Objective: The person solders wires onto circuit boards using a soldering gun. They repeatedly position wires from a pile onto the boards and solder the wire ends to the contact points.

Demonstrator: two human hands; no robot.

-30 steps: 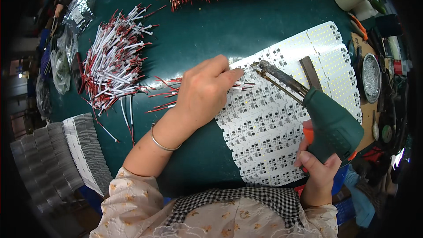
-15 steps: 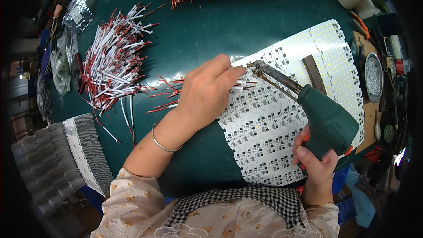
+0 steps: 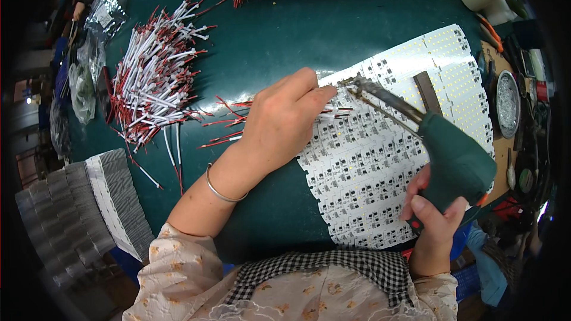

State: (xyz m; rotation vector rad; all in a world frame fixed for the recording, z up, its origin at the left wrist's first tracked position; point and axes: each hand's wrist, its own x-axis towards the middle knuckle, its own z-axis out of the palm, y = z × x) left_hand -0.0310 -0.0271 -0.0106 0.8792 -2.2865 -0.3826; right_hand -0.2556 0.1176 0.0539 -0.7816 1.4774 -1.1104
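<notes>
From here, the left hand (image 3: 284,113) pinches a few wires (image 3: 331,116) lying crosswise over the board's (image 3: 369,187) left edge; the right hand (image 3: 437,217) grips the soldering gun (image 3: 457,157), its barrel slanting up-left, tip (image 3: 350,83) just right of the left fingertips (image 3: 329,91).

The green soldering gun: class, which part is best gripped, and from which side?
Probably the handle of the green soldering gun, from the near side, as the right hand does: it slants toward that side, while the metal barrel points away, up and left.
</notes>
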